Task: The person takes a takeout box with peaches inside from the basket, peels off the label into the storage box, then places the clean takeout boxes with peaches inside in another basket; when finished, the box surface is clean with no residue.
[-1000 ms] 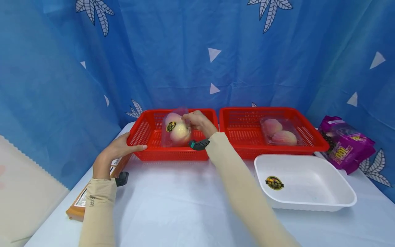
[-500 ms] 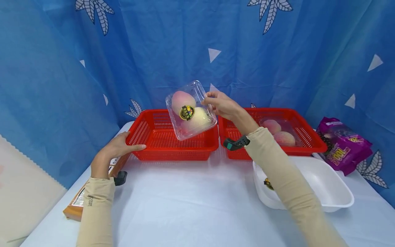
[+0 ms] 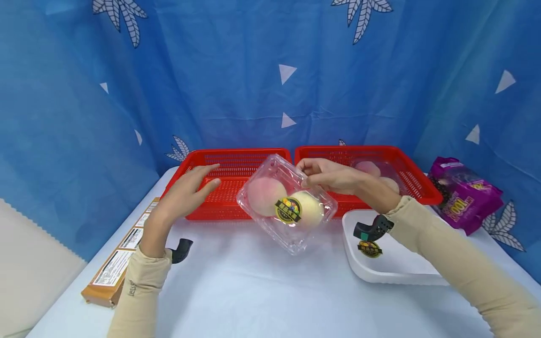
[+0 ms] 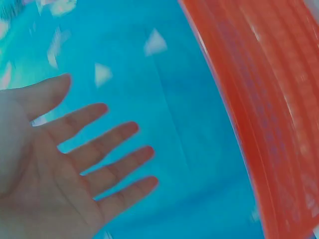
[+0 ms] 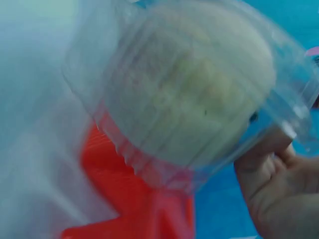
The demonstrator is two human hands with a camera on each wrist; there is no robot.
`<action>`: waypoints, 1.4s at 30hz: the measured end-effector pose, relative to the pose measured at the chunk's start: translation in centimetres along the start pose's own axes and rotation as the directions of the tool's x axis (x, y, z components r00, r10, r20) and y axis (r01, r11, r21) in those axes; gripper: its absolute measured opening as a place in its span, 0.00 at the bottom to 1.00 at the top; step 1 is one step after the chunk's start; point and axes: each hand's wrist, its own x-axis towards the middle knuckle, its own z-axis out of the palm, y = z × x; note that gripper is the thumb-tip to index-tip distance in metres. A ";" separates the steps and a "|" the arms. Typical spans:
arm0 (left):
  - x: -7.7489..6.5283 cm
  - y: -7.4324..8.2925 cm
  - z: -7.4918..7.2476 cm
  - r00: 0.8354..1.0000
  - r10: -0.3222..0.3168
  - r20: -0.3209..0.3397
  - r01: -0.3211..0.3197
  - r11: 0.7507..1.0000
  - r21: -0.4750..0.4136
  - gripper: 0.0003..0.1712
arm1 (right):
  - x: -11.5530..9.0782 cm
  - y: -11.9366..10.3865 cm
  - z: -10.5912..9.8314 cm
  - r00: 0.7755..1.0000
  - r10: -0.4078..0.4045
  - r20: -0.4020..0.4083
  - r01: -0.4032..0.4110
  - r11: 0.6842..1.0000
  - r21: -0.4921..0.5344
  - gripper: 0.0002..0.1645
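At the centre of the head view, a clear plastic pack (image 3: 276, 180) of two peaches (image 3: 266, 196) is held tilted above the white-covered table (image 3: 236, 291), in front of the adjoining ends of the left red basket (image 3: 226, 190) and the right red basket (image 3: 346, 149). It is pinched at its upper right edge by the right hand (image 3: 334, 176), a hold apparently chosen so that the fruit is not squeezed and the round label (image 3: 289, 210) is left uncovered. The baskets are set side by side beneath a blue curtain (image 3: 211, 84), seemingly for easy reach; a second pack (image 3: 368, 167) is laid in the right one, partly hidden by the right hand. At lower right, a white tray (image 3: 397, 258) is crossed by the right sleeve (image 3: 456, 263), a purple bag (image 3: 465, 197) placed beyond; a brown box (image 3: 127, 249) is laid lengthwise at left. The right arm is stretched in from the lower right corner, the hand turned leftward. From lower left, the left hand (image 3: 186, 195) is raised near its basket's front corner, nothing held, its fingers straight and spread wide, as shown by the left wrist view.
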 end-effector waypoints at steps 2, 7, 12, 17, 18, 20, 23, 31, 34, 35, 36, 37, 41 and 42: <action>0.1 1.6 1.2 0.997 0.073 0.006 -0.073 0.997 -0.028 0.35 | -0.4 1.1 0.1 0.997 0.012 0.076 -0.009 0.999 -0.030 0.18; -0.6 4.7 4.6 0.972 0.218 0.093 -0.204 0.970 -0.135 0.38 | -0.9 4.0 0.8 0.971 0.060 0.233 -0.039 0.995 -0.095 0.17; -1.4 6.1 7.6 0.923 0.340 0.181 -0.313 0.936 -0.163 0.42 | -0.8 5.9 1.7 0.954 0.113 0.279 -0.078 0.988 -0.134 0.17; -1.7 6.4 9.5 0.890 0.404 0.213 -0.392 0.915 -0.097 0.43 | -0.5 6.3 2.3 0.954 0.149 0.262 -0.103 0.978 -0.184 0.20; -1.7 6.4 9.7 0.888 0.404 0.219 -0.398 0.914 -0.072 0.43 | -0.4 6.3 2.4 0.955 0.158 0.251 -0.111 0.975 -0.194 0.21; -1.7 6.3 10.1 0.887 0.401 0.229 -0.405 0.914 -0.030 0.43 | -0.3 6.0 2.5 0.956 0.180 0.230 -0.132 0.968 -0.212 0.22; -1.7 6.1 10.3 0.888 0.393 0.241 -0.404 0.915 -0.004 0.43 | -0.2 5.6 2.5 0.959 0.204 0.196 -0.153 0.956 -0.249 0.22; -1.7 5.3 10.6 0.914 0.282 0.291 -0.292 0.956 -0.008 0.50 | -0.2 4.7 3.4 0.995 0.098 0.023 -0.065 0.801 -0.595 0.15; -1.6 5.0 10.9 0.922 0.223 0.316 -0.225 0.974 -0.031 0.52 | -0.5 4.4 4.1 0.997 0.081 0.000 -0.059 0.725 -0.686 0.17; -1.5 4.9 11.0 0.923 0.214 0.320 -0.211 0.977 -0.043 0.51 | -0.7 4.3 4.4 0.997 0.080 0.000 -0.057 0.705 -0.707 0.18; -1.5 4.7 11.1 0.923 0.208 0.323 -0.200 0.978 -0.058 0.50 | -0.9 4.2 4.6 0.996 0.085 -0.002 -0.060 0.683 -0.728 0.19; -1.4 4.6 11.3 0.923 0.210 0.322 -0.197 0.978 -0.072 0.49 | -1.1 4.1 4.8 0.996 0.089 -0.003 -0.061 0.660 -0.748 0.21; -1.0 3.8 12.0 0.922 0.240 0.303 -0.210 0.969 -0.128 0.43 | -2.0 3.6 5.6 0.997 0.083 -0.001 -0.050 0.586 -0.809 0.23; -1.0 3.6 12.2 0.923 0.247 0.296 -0.213 0.967 -0.141 0.42 | -2.1 3.5 5.8 0.997 0.078 -0.007 -0.050 0.564 -0.824 0.22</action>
